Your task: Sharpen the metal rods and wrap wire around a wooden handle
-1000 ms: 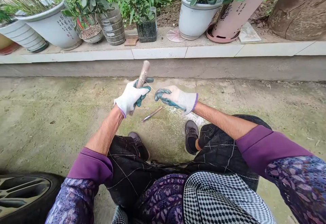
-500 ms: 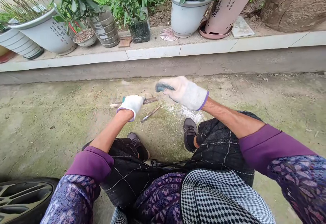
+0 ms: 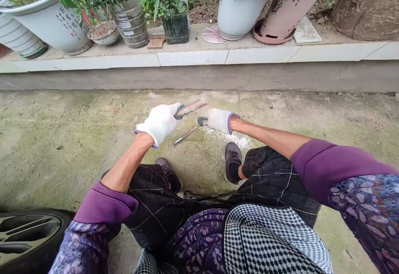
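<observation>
My left hand (image 3: pixel 160 122), in a white glove with a teal-coated palm, is closed round a brown, stick-like piece (image 3: pixel 195 107) with white specks. The piece points up to the right; its other end is hidden in the glove. Close to its tip is my right hand (image 3: pixel 216 120), gloved the same way, with its fingers curled together; whatever they hold, if anything, is hidden. Below and between the hands a thin brown stick-like thing (image 3: pixel 184 136), whitish at its lower end, lies on the concrete ground. White powder (image 3: pixel 238 141) is scattered near my right shoe.
A low tiled ledge (image 3: pixel 193 58) runs across the front, bearing several potted plants, among them a white pot (image 3: pixel 243 14) and a pink pot (image 3: pixel 285 12). My shoes (image 3: pixel 233 155) stand apart on the ground. A wheel (image 3: pixel 28 236) is at the lower left.
My left hand has lifted the brown piece, turning it up to the right. My right hand has come down, and its fingers now point left beside the piece's end.
</observation>
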`<state>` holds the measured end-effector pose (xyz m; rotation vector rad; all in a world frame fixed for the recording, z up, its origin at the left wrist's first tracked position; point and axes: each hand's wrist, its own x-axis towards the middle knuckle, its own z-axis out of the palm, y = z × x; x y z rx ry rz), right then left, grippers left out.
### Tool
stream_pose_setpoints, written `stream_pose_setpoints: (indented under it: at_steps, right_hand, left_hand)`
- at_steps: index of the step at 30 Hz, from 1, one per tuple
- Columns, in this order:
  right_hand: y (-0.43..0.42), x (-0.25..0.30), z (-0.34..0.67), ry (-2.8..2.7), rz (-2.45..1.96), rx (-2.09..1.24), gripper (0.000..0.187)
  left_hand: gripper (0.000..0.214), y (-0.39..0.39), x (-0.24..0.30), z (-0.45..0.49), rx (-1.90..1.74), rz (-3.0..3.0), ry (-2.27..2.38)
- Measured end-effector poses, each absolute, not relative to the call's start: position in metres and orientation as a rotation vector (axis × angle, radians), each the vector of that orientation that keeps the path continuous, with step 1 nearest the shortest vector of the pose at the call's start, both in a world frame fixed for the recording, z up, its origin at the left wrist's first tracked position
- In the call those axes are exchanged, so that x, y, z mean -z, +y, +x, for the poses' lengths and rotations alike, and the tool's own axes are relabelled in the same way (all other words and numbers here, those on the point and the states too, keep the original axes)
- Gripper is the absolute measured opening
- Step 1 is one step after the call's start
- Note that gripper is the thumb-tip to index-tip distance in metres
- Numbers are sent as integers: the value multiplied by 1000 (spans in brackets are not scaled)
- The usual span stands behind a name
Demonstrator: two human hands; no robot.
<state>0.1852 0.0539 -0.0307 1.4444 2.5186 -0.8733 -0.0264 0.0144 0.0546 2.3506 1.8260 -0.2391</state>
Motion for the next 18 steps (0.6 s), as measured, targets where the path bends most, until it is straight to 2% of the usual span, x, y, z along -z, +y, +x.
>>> stream_pose_setpoints:
  at_steps: [4,9,14,18]
  right_hand:
    - [5,12,164,2698,1192,1084,19]
    - [-14,-25,165,2830,1047,1412,20]
    - [12,-47,184,2981,1221,1438,18]
    - [43,-44,202,3000,1494,1421,18]
  left_hand:
    - [34,28,-53,-49,85,2289,2027]
    - [32,34,-36,-52,366,2309,2085]
    - [31,28,-19,-28,605,2544,1813]
    - [35,19,-16,-4,723,2671,1608]
